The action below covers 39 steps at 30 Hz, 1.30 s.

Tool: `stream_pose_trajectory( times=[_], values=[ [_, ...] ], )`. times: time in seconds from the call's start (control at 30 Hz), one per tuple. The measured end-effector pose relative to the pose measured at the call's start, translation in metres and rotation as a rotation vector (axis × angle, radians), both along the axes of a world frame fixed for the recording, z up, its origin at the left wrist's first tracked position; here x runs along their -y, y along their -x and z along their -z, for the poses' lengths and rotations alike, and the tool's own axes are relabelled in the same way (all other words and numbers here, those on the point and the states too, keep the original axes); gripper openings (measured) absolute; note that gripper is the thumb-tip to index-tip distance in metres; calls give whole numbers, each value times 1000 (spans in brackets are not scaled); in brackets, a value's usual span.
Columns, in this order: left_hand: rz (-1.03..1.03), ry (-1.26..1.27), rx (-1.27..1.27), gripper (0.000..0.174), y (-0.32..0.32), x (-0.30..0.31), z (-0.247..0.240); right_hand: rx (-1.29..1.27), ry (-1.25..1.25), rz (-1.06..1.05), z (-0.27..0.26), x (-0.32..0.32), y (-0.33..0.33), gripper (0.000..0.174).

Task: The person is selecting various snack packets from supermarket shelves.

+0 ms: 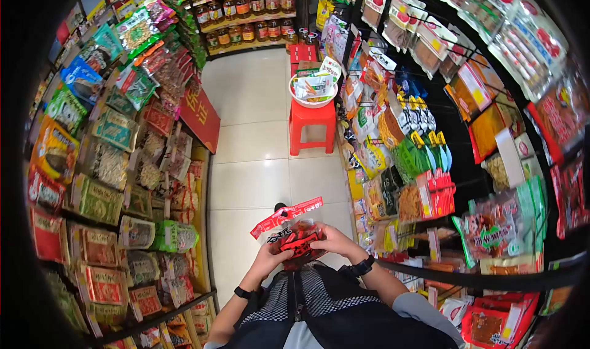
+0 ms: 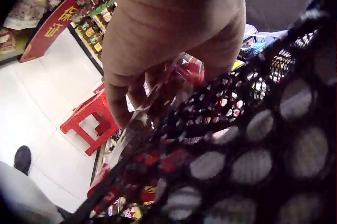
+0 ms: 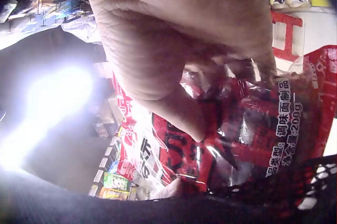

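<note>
In front of the person's chest, both hands hold a clear plastic snack bag with a red printed header and dark red pieces inside. The left hand grips its left lower side, thumb across the front. On the opposite side the right hand pinches the bag, thumb laid on the printed face. Black lettering and a "200g" mark show on the bag in the right wrist view. Mesh clothing hides much of the bag in the left wrist view, where the left hand curls over its edge.
Ahead on the tiled floor stands a red stool bearing a white basin of packets. Racks of hanging bags line the right side, and packaged goods the left. A red sign leans at the left rack.
</note>
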<state>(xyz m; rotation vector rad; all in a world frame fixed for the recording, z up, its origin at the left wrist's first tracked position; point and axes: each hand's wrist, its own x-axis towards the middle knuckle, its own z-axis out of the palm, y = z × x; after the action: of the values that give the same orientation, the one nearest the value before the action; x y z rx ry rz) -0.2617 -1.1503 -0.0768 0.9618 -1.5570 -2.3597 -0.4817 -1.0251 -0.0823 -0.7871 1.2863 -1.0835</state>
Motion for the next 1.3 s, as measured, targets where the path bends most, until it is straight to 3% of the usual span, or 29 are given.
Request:
stream_pose_trajectory(
  times=[0.23, 0.27, 0.37, 0.43, 0.5, 0.6, 0.8, 0.93, 1.03, 1.13, 1.2, 1.3],
  values=[
    [59, 56, -32, 47, 115, 156, 7, 19, -10, 141, 1, 148, 98, 54],
    [22, 13, -60, 40, 126, 177, 0, 20, -42, 187, -6, 170, 107, 45],
    [-26, -19, -160, 39, 159, 239, -18, 40, -52, 212, -20, 231, 133, 46],
    [18, 44, -76, 37, 180, 275, -3, 34, -43, 226, -9, 258, 156, 48],
    [97, 24, -64, 53, 203, 305, 2, 53, -30, 270, -5, 279, 173, 49],
    [102, 104, -144, 55, 242, 338, 10, 74, -20, 339, -10, 307, 203, 50],
    [233, 320, 4, 54, 337, 411, 3, 78, -8, 471, 31, 364, 280, 45],
    [250, 455, -19, 50, 415, 462, 29, 136, 19, 543, 46, 412, 345, 41],
    [298, 700, 67, 48, 478, 493, 9, 105, 15, 599, 80, 445, 400, 40],
    [407, 827, 129, 50, 539, 517, 10, 64, 35, 727, 103, 469, 448, 42],
    [446, 912, 189, 52, 575, 528, 36, 77, 29, 871, 120, 479, 469, 41],
    [538, 985, 284, 54, 625, 537, 54, -7, -150, 933, 154, 482, 504, 57]
  ],
)
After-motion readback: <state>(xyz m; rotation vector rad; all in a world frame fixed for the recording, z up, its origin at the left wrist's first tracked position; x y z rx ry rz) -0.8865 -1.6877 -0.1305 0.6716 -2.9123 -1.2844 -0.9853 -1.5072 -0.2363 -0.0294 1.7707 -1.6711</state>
